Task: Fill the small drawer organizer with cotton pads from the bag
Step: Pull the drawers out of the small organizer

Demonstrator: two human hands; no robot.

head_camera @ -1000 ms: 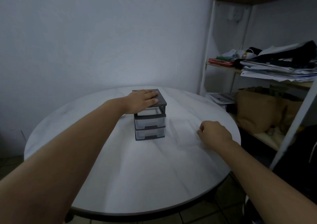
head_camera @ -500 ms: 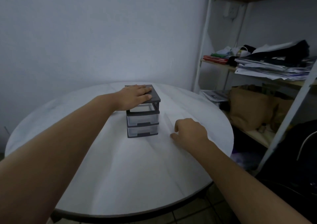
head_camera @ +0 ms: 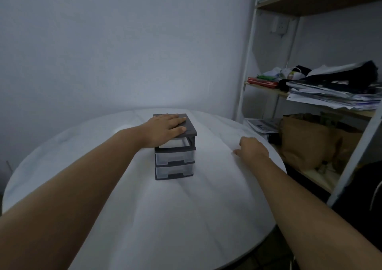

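Two bare arms reach forward over the round white table (head_camera: 165, 218). The left hand (head_camera: 167, 128) lies flat, palm down and fingers spread, on the dark lid of the small drawer organizer (head_camera: 175, 162), gripping nothing. To its right, apart from the organizer, the right hand (head_camera: 251, 149) rests knuckles-up on the tabletop with fingers loosely curled; whether it holds anything I cannot tell.

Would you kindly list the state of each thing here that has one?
Small grey three-drawer organizer: upright on the table; top slot looks open, lower two drawers shut.
Left hand: flat on the organizer's top.
Right hand: palm down on the round white table, holding nothing visible.
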